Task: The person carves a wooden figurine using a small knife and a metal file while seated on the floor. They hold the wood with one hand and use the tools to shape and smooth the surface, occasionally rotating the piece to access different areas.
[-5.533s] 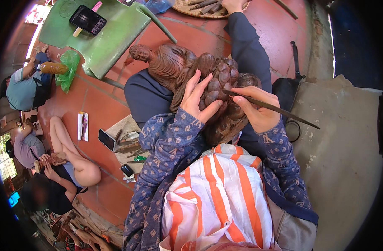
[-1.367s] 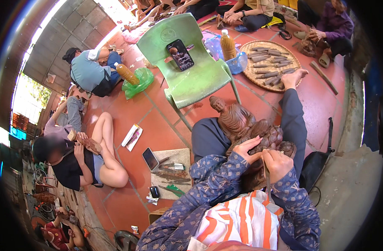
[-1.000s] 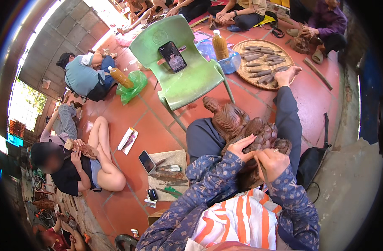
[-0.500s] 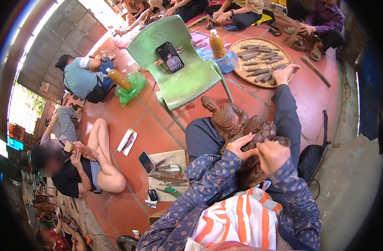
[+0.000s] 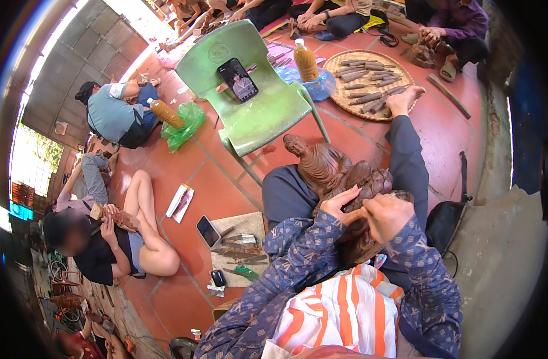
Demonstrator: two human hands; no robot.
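Observation:
A dark brown carved wooden statue (image 5: 323,166) of a seated figure lies tilted across my lap, its head toward the chair. My left hand (image 5: 341,205) curves over the lower carved part, fingers stretched along the wood and thumb reaching to the other hand. Close beside it, my right hand (image 5: 388,218) is closed in a fist-like pinch against the carving. Whatever the right fingers hold is hidden behind them. A white bag with orange stripes (image 5: 339,311) covers my lap below the statue.
A green chair (image 5: 268,122) bearing a phone (image 5: 238,81) stands ahead. Beyond my bare foot, a woven tray (image 5: 335,106) carries several wood-handled tools. On the left, a mat (image 5: 226,272) holds carving tools and another phone (image 5: 208,231). Several people sit around on the tiled floor.
The whole view has shifted slightly, so things sit a little further left. My right hand, blurred before, now shows more sharply at the same part of the statue. My left hand keeps its place.

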